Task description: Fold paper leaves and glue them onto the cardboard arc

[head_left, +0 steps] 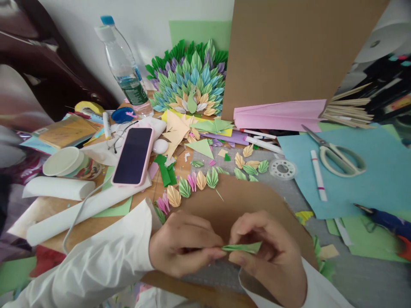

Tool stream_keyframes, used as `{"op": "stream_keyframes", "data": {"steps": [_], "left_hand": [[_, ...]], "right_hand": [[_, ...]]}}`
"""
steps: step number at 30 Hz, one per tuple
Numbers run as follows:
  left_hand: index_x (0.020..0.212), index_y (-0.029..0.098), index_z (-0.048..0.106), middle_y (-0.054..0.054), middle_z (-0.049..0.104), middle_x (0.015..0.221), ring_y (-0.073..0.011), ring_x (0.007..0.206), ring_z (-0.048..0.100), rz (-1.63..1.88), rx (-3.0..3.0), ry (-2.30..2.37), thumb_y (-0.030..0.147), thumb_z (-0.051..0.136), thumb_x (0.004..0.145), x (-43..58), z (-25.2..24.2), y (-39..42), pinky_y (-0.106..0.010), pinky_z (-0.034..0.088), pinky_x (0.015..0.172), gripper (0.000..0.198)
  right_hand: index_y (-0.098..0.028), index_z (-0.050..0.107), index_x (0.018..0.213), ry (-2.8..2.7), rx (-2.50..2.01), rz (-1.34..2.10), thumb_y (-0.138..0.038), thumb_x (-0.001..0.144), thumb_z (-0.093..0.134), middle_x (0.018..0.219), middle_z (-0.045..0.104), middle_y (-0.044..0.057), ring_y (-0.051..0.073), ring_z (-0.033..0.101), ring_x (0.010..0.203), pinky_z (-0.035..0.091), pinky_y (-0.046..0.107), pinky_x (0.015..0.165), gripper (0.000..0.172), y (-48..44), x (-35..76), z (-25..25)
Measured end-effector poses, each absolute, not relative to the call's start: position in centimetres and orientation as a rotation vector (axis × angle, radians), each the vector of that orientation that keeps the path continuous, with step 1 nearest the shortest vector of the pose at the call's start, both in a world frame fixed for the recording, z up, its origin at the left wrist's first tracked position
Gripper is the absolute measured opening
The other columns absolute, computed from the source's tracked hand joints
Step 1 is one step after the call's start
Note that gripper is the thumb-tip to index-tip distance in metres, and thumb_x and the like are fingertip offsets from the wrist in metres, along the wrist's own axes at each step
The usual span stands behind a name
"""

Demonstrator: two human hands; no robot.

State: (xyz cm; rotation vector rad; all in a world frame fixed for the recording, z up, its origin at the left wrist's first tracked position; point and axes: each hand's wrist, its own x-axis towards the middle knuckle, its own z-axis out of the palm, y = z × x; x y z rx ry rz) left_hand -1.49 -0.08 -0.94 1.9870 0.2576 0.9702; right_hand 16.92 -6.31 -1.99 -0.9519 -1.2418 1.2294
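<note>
A narrow folded green paper leaf (244, 247) is held level between my two hands. The fingers of my left hand (188, 244) pinch its left tip. My right hand (269, 252) grips it near the middle and right part, between thumb and fingers. Both hands are over a round brown cardboard piece (247, 196). Along the cardboard's upper left edge runs a row of pleated paper leaves, among them a green leaf (212, 178), an orange leaf (174, 196) and a pink leaf (163, 203). A thin strand hangs below the green leaf.
Loose leaves lie beyond the cardboard, near a clear tape roll (283, 169). Scissors (340, 158), a white marker (317, 175) and a glue gun (382, 218) are on the right. A phone (133, 156), a paper cup (70, 162) and bottles (128, 81) stand left. A paper peacock (192, 81) leans at the back.
</note>
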Motion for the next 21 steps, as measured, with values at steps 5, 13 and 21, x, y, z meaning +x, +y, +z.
{"op": "stream_keyframes", "data": {"steps": [5,13,21], "left_hand": [[0.079,0.008,0.066,-0.009,0.064,0.058,-0.0123,0.048,0.058,1.000,1.976,0.364,0.012,0.058,0.086,-1.5,-0.9,-0.2,-0.019,0.042,0.044,0.012],[0.085,0.008,0.067,-0.011,0.066,0.061,-0.0135,0.050,0.061,1.002,2.030,0.316,0.011,0.058,0.087,-1.5,-1.0,0.0,-0.020,0.044,0.047,0.009],[0.078,0.008,0.068,-0.011,0.068,0.063,-0.0140,0.055,0.063,0.876,1.934,0.371,0.021,0.059,0.091,-1.3,-0.4,0.5,-0.020,0.050,0.053,0.020]], "right_hand": [[-0.018,0.061,0.075,-1.185,-1.044,1.422,-0.026,0.080,0.074,0.065,0.059,-0.001,0.009,0.054,0.056,0.044,0.017,0.049,0.016,-6.2,16.8,-2.1],[-0.017,0.061,0.063,-1.058,-0.977,1.363,-0.021,0.079,0.074,0.056,0.053,-0.003,0.008,0.048,0.051,0.038,0.017,0.047,0.021,-6.5,16.2,-1.7],[-0.018,0.059,0.061,-1.228,-1.009,1.253,-0.019,0.079,0.072,0.052,0.051,-0.003,0.009,0.046,0.049,0.036,0.018,0.044,0.022,-5.4,17.6,-0.1]]}}
